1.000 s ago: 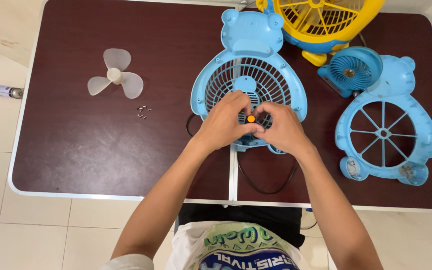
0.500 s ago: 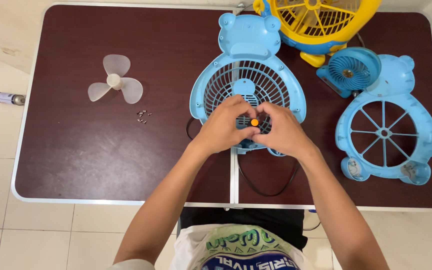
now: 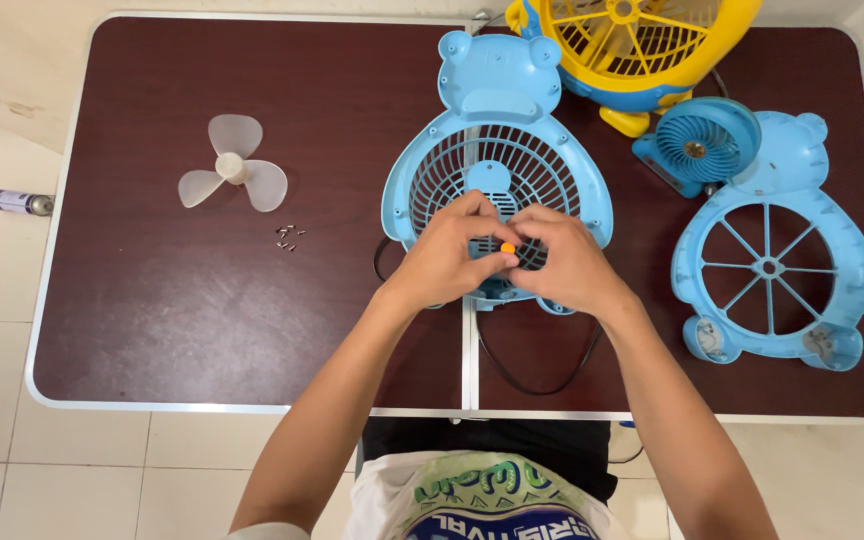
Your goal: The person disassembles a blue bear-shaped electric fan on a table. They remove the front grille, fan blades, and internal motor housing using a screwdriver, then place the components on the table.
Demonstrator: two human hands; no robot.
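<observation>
Both hands' fingers (image 3: 482,262) pinch orange knob (image 3: 507,248) on blue fan grille (image 3: 497,160); screws (image 3: 288,237) apart

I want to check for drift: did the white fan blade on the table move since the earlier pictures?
No. The white fan blade keeps its place beside the small screws and the table edge; only the camera view shifted slightly.

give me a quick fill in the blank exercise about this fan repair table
1. Both hands, the left hand and the right hand, pinch a small ____ knob on the blue bear-shaped fan housing.
2. The loose fan blade lying on the table has ____ blades.
3. The small pile of screws lies just below the ____.
4. At the table's top edge sits a fan with a ____ grille.

Missing words: orange; three; fan blade; yellow
</observation>
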